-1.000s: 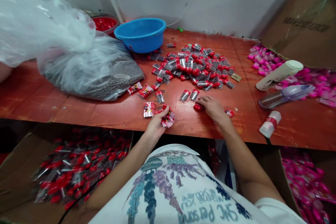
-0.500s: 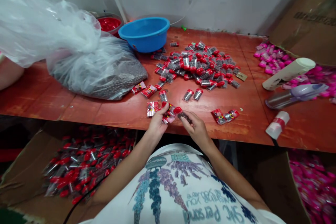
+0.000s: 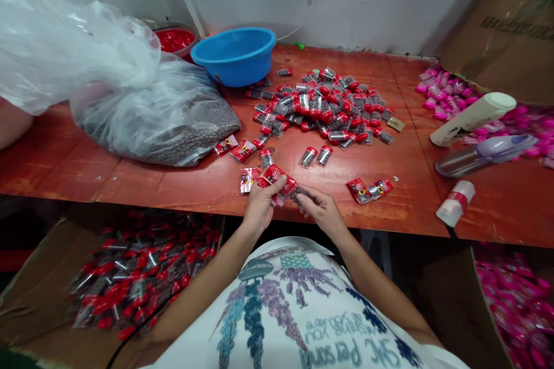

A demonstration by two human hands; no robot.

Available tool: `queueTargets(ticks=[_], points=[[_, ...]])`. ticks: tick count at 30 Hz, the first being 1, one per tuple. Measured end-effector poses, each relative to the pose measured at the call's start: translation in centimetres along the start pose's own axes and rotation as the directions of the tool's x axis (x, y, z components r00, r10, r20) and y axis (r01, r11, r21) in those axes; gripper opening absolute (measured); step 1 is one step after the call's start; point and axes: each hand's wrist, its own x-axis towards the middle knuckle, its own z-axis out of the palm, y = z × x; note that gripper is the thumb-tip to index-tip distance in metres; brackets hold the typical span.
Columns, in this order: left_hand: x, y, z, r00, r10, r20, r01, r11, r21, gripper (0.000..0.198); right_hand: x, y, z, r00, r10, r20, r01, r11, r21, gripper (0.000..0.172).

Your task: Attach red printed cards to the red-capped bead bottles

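Observation:
My left hand [image 3: 259,204] is closed on a small red printed plastic packet [image 3: 273,174], thumb on top and more packets bunched under the fingers. From the right, my right hand [image 3: 324,211] pinches a small clear jar [image 3: 299,191] with dark contents against the packet. Its cap end is hidden at the packet; how far inside it lies I cannot tell. Beside my left hand another red packet [image 3: 249,180] lies on the table, and a red-capped jar [image 3: 266,158] is just beyond it. Two similar jars [image 3: 309,156] lie ahead of my hands.
A heap of red-capped jars [image 3: 324,105] covers the table's middle. Behind are a blue basin [image 3: 234,63] and a clear bag of dark beads [image 3: 173,121]. Two filled packets [image 3: 367,191], a pale tube [image 3: 471,120] and a purple-topped bottle [image 3: 485,155] lie right. A carton [image 3: 38,294] stands below left.
The jar in my right hand has moved up against the red packet, and its red cap no longer shows separately. My left hand has turned the packet so its printed face shows more.

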Motion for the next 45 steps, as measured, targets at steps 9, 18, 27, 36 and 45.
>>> queueTargets(ticks=[9,18,27,36,45], points=[[-0.6,0.8,-0.2,0.994,-0.001,0.111,-0.018,0.986,0.168,0.033,-0.1,0.6,0.0,0.994,-0.058,-0.096,0.062,0.997,0.042,0.029],[-1.1,1.0,0.0,0.996,-0.009,0.094,-0.015,0.968,0.249,0.031,-1.0,0.6,0.2,0.962,-0.237,-0.134,0.200,0.949,-0.244,0.026],[-1.2,1.2,0.8,0.993,-0.011,0.117,-0.026,0.952,0.306,0.031,-0.5,1.0,0.7,0.974,-0.091,-0.207,0.105,0.993,0.056,0.024],[-0.8,0.4,-0.2,0.991,-0.066,0.115,0.026,0.947,0.319,0.033,-0.7,1.7,0.6,0.953,-0.201,-0.227,0.172,0.975,-0.142,0.027],[-0.7,0.5,-0.4,0.966,-0.204,0.161,0.144,0.935,0.323,0.032,0.1,1.4,-0.6,0.967,-0.253,0.017,0.253,0.953,-0.164,0.048]])
